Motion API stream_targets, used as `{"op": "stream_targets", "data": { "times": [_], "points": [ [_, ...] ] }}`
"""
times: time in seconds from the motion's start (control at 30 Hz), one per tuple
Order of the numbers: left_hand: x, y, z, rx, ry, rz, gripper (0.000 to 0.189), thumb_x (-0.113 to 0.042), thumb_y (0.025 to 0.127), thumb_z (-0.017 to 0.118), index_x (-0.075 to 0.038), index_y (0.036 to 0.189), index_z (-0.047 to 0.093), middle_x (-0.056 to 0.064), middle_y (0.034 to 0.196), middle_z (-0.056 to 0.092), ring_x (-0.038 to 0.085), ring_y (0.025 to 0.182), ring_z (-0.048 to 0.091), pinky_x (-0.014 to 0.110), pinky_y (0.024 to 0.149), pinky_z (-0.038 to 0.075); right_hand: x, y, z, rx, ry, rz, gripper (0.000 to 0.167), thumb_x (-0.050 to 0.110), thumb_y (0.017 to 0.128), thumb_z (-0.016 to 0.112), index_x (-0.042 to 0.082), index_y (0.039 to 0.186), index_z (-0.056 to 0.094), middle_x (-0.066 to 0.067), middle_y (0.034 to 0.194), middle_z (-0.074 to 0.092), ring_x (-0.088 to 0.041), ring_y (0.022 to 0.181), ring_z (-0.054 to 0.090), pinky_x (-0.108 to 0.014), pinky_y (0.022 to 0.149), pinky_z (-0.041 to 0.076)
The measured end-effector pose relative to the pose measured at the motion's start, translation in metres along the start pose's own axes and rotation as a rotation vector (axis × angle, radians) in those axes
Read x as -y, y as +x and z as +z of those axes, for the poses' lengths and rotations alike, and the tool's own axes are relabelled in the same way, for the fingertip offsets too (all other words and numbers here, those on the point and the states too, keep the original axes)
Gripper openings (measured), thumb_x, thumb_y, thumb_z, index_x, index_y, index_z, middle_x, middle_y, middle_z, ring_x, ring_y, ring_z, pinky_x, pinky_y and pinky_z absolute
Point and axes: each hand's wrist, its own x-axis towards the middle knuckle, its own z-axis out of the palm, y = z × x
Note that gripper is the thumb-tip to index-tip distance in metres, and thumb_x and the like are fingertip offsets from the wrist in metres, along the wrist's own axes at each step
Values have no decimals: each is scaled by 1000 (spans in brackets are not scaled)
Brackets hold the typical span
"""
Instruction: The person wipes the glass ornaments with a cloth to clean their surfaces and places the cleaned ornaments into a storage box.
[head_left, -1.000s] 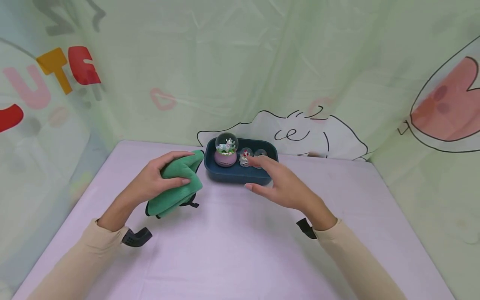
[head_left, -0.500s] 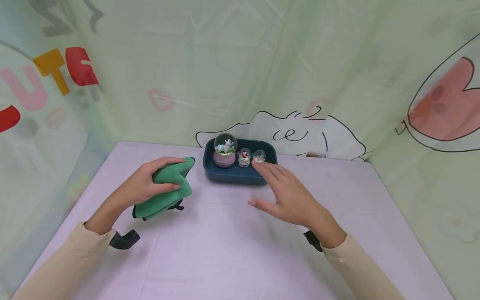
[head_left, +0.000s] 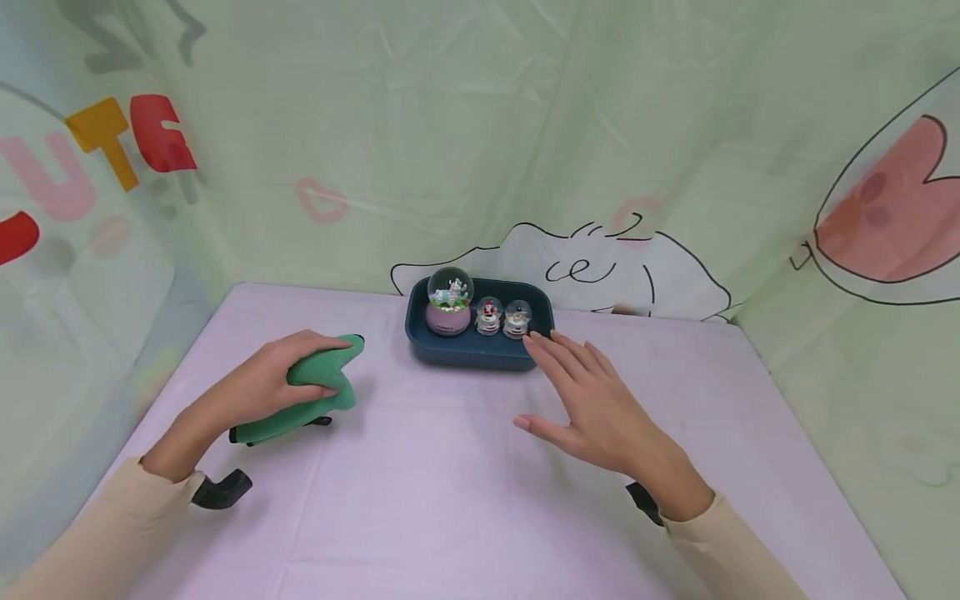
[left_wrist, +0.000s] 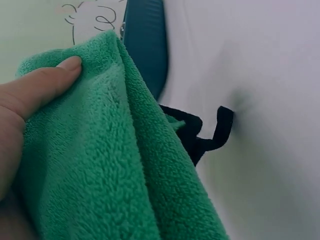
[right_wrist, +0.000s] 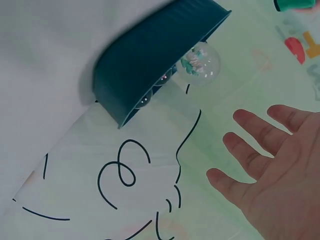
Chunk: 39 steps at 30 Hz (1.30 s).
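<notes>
My left hand grips a folded green cloth with dark edging, thumb on one side and fingers on the other. In the left wrist view the fluffy cloth fills much of the frame, a black loop dangling from it. My right hand is held with fingers extended and nothing in it, fingertips near the front right corner of a dark blue tray. Inside the tray stand a large snow globe on a pink base and two small snow globes, one with a red figure, the other a paler one.
A lilac cloth covers the table. Behind the tray hangs a pale green printed curtain, which also closes off the left and right sides. A black wrist mount sticks out below the left sleeve.
My left hand has moved left and toward me with the cloth, away from the tray. My right hand has drawn back to the right, its fingers straightening and uncovering the small snow globes.
</notes>
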Motion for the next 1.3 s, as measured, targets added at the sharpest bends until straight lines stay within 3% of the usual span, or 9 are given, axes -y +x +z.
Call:
{"op": "stream_targets", "data": {
  "times": [0.2,0.37,0.7,1.03,1.3],
  "points": [
    [3,-7,1,33,125,-9,64,-25,88,82,-26,146,55,0,133,59,19,109,60,45,89,52,-4,-7,2,2,-4,29,91,65,92,62,17,161,29,-5,164,33,-33,151,28,-62,119,22],
    [10,-9,11,46,161,10,66,-28,87,82,-28,146,54,-3,134,57,16,109,58,43,89,52,-7,-11,3,18,-5,52,92,66,91,62,17,161,28,-4,165,31,-31,152,26,-62,120,20],
    [16,-10,29,136,-28,14,75,-48,90,75,-22,154,45,5,150,47,25,129,48,48,98,46,-10,-12,6,26,16,46,90,66,92,60,19,162,28,-2,165,31,-31,152,26,-62,119,20],
    [13,-4,21,88,-99,25,78,-41,90,77,-15,155,43,6,155,45,31,142,41,58,111,37,-10,-10,7,13,18,16,90,62,92,63,15,161,29,-4,165,32,-31,151,28,-61,119,21],
    [6,7,13,66,-143,45,75,-36,93,76,-23,156,39,0,153,45,25,133,50,53,104,45,-10,-9,5,26,27,16,90,62,93,62,16,162,28,-5,165,31,-32,151,27,-61,119,20]
  ]
}}
